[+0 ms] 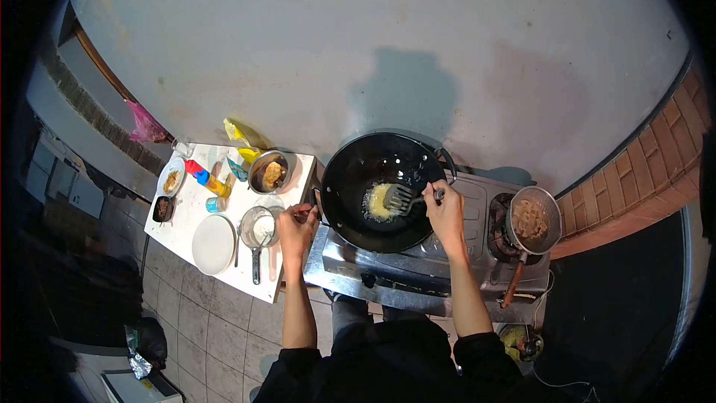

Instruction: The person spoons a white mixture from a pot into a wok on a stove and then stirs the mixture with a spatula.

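A large black wok sits on the left part of the stove. In its oil a yellow, battered-looking piece of food is bubbling. My right hand is closed around the handle of a slotted turner, whose head touches the right side of the food. At the wok's left side, my left hand has its fingers closed on the loop handle, which they partly hide. Just left of that hand is a small saucepan with white powder or batter and a utensil in it.
A pan of food pieces stands on the right burner, its wooden handle pointing toward me. The white side table holds a plate, a metal bowl with fried food, sauce bottles and a small jar. A brick wall borders the right.
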The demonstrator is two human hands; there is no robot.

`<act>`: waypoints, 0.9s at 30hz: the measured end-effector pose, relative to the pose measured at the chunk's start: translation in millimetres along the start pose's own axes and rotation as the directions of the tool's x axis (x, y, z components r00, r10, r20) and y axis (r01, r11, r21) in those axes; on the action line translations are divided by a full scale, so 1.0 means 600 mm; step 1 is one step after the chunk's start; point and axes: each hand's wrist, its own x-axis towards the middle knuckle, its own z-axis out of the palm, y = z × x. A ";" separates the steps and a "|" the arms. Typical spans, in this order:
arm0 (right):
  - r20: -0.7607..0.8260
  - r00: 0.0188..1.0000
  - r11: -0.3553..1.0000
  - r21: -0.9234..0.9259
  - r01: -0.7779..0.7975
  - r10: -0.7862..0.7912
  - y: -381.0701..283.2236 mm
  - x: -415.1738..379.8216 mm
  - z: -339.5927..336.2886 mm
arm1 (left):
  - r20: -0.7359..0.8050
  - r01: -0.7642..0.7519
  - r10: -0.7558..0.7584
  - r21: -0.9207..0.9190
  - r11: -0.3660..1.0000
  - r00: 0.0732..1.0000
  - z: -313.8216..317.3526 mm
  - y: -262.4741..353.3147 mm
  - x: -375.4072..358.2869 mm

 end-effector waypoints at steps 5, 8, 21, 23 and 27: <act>-0.086 0.972 0.976 -0.037 0.214 -0.217 -0.005 0.001 0.011 | 0.014 -0.019 0.020 -0.013 1.000 1.000 -0.001 -0.001 0.000; -0.047 0.974 0.975 -0.015 0.221 -0.222 -0.008 -0.002 0.006 | 0.012 -0.008 0.009 -0.029 1.000 1.000 0.001 -0.006 0.001; -0.062 0.985 0.987 0.008 0.160 -0.160 -0.017 -0.005 0.008 | -0.002 0.006 -0.006 -0.056 0.998 1.000 -0.001 0.010 -0.006; -0.065 0.991 0.993 0.011 0.115 -0.114 -0.003 -0.005 0.006 | -0.007 -0.007 0.007 -0.062 0.998 1.000 0.001 0.006 -0.005; -0.103 0.994 0.999 0.042 0.029 -0.025 0.004 -0.003 0.010 | -0.005 0.009 -0.009 -0.045 0.999 1.000 0.001 0.003 -0.006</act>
